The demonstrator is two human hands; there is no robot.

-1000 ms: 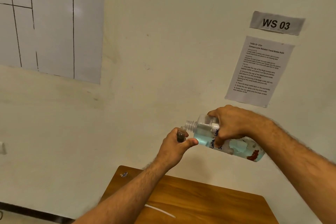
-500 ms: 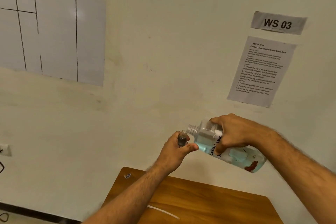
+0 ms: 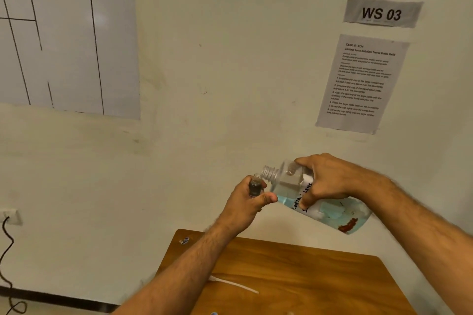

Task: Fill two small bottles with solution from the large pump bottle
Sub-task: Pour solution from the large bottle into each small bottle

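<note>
Two hands work above one wooden table [image 3: 307, 271]: the left hand [image 3: 245, 206] curls round one small bottle [image 3: 255, 185], the right hand [image 3: 330, 180] grips one tilted large bottle [image 3: 289, 184], its open neck touching the small bottle's mouth.

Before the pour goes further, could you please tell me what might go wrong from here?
1. The large bottle, tilted in the right hand, has a far wider neck than the small bottle in the left hand, so solution may overshoot and spill.
2. Both bottles are held in mid-air above the wooden table, unsupported; a wobble could misalign the mouths.
</note>
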